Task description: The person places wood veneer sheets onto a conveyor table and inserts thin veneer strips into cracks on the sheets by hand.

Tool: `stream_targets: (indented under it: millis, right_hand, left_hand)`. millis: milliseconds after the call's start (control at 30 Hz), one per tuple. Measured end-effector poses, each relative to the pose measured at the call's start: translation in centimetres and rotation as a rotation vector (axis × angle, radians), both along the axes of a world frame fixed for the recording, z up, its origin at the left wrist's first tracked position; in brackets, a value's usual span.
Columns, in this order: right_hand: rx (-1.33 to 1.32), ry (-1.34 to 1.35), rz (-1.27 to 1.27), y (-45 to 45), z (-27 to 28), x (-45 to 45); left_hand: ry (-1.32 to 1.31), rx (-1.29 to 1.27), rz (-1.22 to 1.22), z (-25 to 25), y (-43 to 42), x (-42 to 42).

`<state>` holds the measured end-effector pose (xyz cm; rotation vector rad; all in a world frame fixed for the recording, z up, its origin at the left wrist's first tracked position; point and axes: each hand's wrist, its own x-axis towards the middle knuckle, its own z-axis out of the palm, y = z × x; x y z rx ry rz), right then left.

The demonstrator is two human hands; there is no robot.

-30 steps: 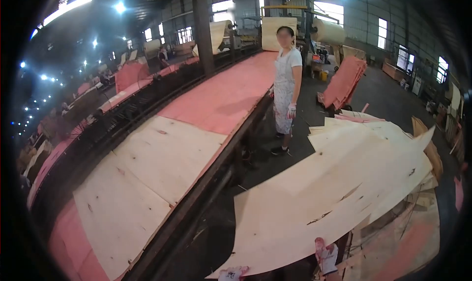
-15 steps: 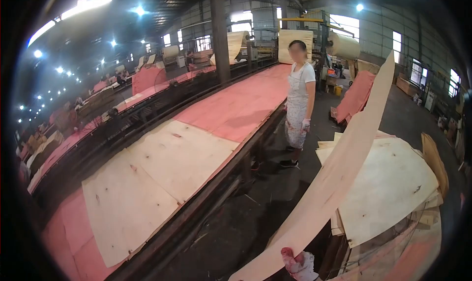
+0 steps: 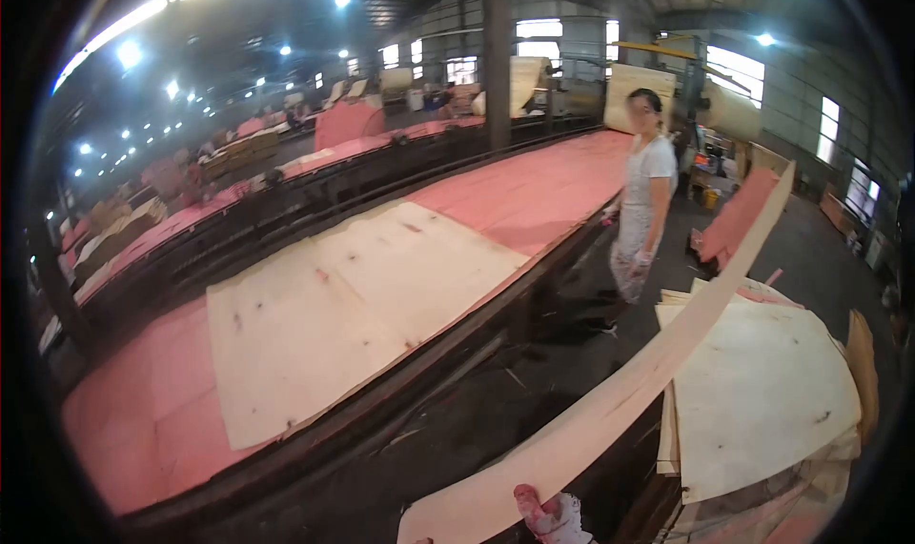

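A long, narrow strip of pale wood veneer (image 3: 610, 396) rises from the bottom of the view toward the upper right, bending along its length. My right hand (image 3: 553, 517), in a white work glove stained red, is closed on the near edge of this strip, thumb lying on top; the fingers beneath are hidden. My left hand is out of view. To the left, pale veneer sheets (image 3: 353, 306) lie on the long line, over pink-coated sheets (image 3: 143, 420). A stack of veneer sheets (image 3: 762, 392) stands right of the strip.
Another person (image 3: 650, 187) in a white top and patterned apron stands beside the line. The line's dark side rail (image 3: 400, 392) runs diagonally past me. Behind are a steel column (image 3: 497, 68), a big veneer roll (image 3: 629, 96) and a leaning pink sheet (image 3: 743, 220).
My view has turned left, so the scene sits farther right. The strip's far end has dropped and the strip bows more, still in my right hand. The other person's head has turned.
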<state>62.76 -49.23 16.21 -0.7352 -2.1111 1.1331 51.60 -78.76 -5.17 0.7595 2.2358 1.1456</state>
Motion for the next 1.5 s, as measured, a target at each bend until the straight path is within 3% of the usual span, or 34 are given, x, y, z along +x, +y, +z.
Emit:
stream_targets:
  millis: [100, 133, 167, 233, 300, 400, 533, 600, 667, 700, 833, 867, 900, 967, 1000, 1033, 1067, 1133, 1200, 1233, 1267, 1300, 1367, 1433, 1500]
  right_hand:
    - [-0.438, 0.145, 0.035, -4.5, -3.0, -1.5]
    - [-0.599, 0.167, 0.053, -6.2, -4.2, -2.1]
    - [-0.440, 0.256, 0.146, -7.6, -5.3, -2.5]
    - [-0.383, 0.113, 0.108, -11.3, -4.0, -3.5]
    - [-0.561, 0.228, 0.176, -15.3, -3.3, -5.3]
    - [-0.385, 0.101, 0.288, -19.9, -6.0, -7.4]
    - [0.179, -0.324, 0.455, -26.3, -2.2, -11.2]
    - [0.077, 0.007, 0.594, -30.3, 0.9, -13.8]
    - [0.172, 0.104, 0.679, -32.2, 1.0, -17.2]
    - [0.326, 0.029, 0.697, -33.9, 1.5, -19.3]
    - [0.484, 0.261, 0.609, -44.0, 5.8, -28.5]
    - [0.438, 0.094, 0.686, -45.2, 7.2, -31.1]
    - [0.387, -0.073, 0.760, -45.6, 8.0, -33.2]
    - [-0.738, 0.165, 1.012, -47.4, 4.8, -36.9]
    - [-1.312, 0.295, 1.065, -48.5, 2.7, -39.2]
    - [-1.144, 0.283, 1.212, -49.1, -0.2, -41.0]
    - [-0.972, 0.267, 1.345, -48.3, -4.0, -41.9]
    - [-0.703, 0.175, 1.449, -46.2, -9.5, -39.4]
    - [-0.814, 0.025, 1.357, -44.5, -11.3, -33.6]
    - [-1.015, -0.047, 1.277, -43.9, -10.7, -30.2]
    - [-1.011, -0.103, 1.226, -42.6, -11.9, -28.4]
    - [-1.012, -0.155, 1.173, -40.6, -13.2, -26.5]
    - [-1.011, -0.206, 1.031, -36.6, -16.4, -23.1]
    - [-1.031, -0.150, 0.937, -32.8, -16.7, -19.6]
    - [-0.939, -0.102, 0.617, -29.0, -18.6, -16.6]
  left_hand:
    - [-0.491, 0.178, 0.319, 1.3, -5.3, 1.3]
    - [-0.051, -0.009, 0.175, 3.8, -7.0, 1.6]
    - [-0.736, 0.136, 0.526, 11.8, -6.5, 1.6]
    - [0.196, -0.325, -0.154, 1.6, -13.0, -0.5]
    - [0.236, -0.293, -0.131, -0.2, -17.3, -0.2]
    - [0.224, -0.312, -0.061, -1.4, -23.0, 0.2]
    - [0.160, -0.221, 0.089, -0.8, -30.0, 1.1]
    - [0.258, -0.111, 0.164, -1.3, -32.9, 0.8]
    - [0.070, -0.155, 0.199, 0.9, -34.2, -0.2]
    - [-0.021, -0.173, 0.207, 2.0, -35.5, -1.0]
    - [-0.238, 0.024, 0.278, 1.8, -39.6, -5.3]
    - [-0.378, 0.317, 0.361, -0.6, -39.8, -6.3]
    - [-0.360, 0.484, 0.384, 1.5, -38.9, -7.5]
    - [-0.325, 0.594, 0.477, 0.0, -40.3, -11.1]
    - [-0.725, 1.004, 0.542, 0.1, -41.7, -13.9]
    - [-1.142, 1.401, 0.584, 0.4, -43.1, -17.0]
    - [-1.070, 1.417, 0.563, 0.1, -44.1, -19.3]
    - [-1.094, 1.510, 0.544, 5.7, -44.9, -23.3]
    - [-0.890, 1.426, 0.635, 3.1, -46.4, -30.3]
    - [-0.731, 1.168, 0.766, 6.7, -46.5, -31.1]
    - [-0.605, 0.882, 0.877, 10.3, -46.6, -32.0]
    - [-0.886, 1.190, 0.770, 5.7, -48.8, -36.1]
    - [-0.501, 0.893, 0.753, 3.2, -49.4, -40.1]
    - [-0.582, 0.715, 0.638, -2.1, -52.3, -45.2]
    - [-0.618, 0.538, 0.638, -4.0, -51.8, -47.6]
